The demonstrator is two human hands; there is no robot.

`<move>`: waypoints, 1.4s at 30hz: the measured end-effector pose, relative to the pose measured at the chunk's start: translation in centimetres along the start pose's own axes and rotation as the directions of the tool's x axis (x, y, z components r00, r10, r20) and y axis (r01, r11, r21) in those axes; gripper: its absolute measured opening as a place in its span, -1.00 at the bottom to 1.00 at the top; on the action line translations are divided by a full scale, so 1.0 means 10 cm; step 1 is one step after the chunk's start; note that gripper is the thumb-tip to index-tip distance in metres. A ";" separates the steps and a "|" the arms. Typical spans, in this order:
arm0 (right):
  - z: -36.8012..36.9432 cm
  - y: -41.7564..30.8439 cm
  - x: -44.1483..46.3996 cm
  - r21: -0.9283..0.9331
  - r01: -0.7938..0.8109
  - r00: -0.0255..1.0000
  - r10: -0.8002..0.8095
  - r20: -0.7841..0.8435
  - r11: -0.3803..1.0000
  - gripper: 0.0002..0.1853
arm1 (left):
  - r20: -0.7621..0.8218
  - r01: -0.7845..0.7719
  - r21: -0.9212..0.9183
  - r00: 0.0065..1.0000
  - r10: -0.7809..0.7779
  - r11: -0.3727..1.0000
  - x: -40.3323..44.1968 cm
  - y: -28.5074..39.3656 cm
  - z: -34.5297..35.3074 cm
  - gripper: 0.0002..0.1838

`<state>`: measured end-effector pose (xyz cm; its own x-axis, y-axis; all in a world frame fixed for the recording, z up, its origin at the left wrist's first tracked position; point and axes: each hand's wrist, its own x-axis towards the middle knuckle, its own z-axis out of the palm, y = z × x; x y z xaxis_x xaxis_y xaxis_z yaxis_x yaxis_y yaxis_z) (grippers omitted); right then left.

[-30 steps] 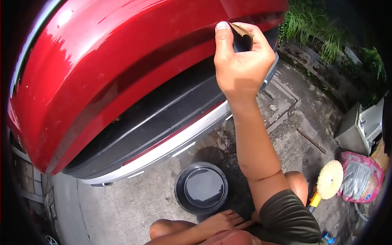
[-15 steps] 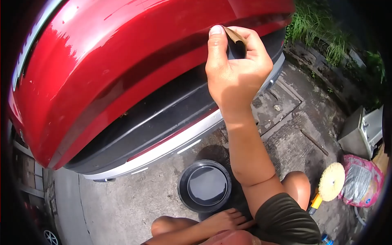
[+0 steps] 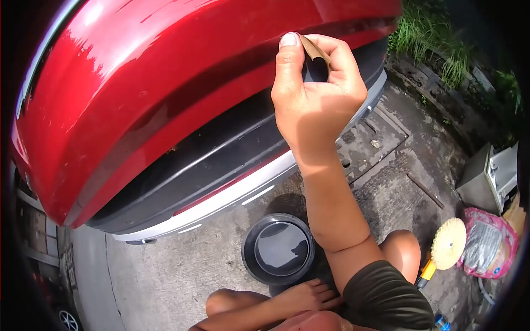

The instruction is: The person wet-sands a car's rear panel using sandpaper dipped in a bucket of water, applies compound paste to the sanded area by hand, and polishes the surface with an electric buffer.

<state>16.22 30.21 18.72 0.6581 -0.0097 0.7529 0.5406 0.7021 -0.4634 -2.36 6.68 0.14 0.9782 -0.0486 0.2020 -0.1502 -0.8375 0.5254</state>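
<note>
Raised at the top middle, my right hand [image 3: 320,91] pinches a bent piece of sandpaper [image 3: 314,49], brown on one side and dark on the other. The thumb and the sandpaper's edge are at the lower part of the red car body panel [image 3: 182,60]; whether they press on it I cannot tell. My left hand [image 3: 309,298] lies low in the view by my legs, fingers stretched out and holding nothing. Just above it a black basin [image 3: 279,248] of water stands on the concrete.
Below the red panel runs the dark and silver bumper [image 3: 221,190]. At the right lie a yellow-handled polisher with a cream round pad [image 3: 448,245], a pink bag [image 3: 488,243], a grey container [image 3: 480,176] and a stick [image 3: 425,191]. Grass [image 3: 428,44] grows behind.
My right hand, still pinching the sandpaper, has shifted slightly left along the red panel. My left hand stays about where it was.
</note>
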 end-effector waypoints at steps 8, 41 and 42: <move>0.04 -0.08 -0.03 0.067 -0.040 0.999 0.040 0.015 0.997 -0.85 | 0.007 -0.002 0.011 1.000 0.002 1.000 0.01 0.01 -0.02 -0.52; -0.13 -0.10 0.07 -0.004 0.181 0.981 -0.181 0.071 0.983 -0.83 | 0.057 -0.003 0.080 0.998 -0.002 0.997 -0.01 0.04 -0.04 -0.42; -0.14 -0.10 0.07 -0.030 0.208 0.973 -0.204 0.106 0.978 -0.82 | 0.059 -0.002 0.078 0.998 -0.002 0.997 -0.01 0.04 -0.05 -0.41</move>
<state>16.89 28.44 19.09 0.4747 -0.0769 0.8768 0.6808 0.6634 -0.3105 -2.56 6.62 0.79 0.9853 -0.0785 0.1519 -0.1406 -0.8771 0.4592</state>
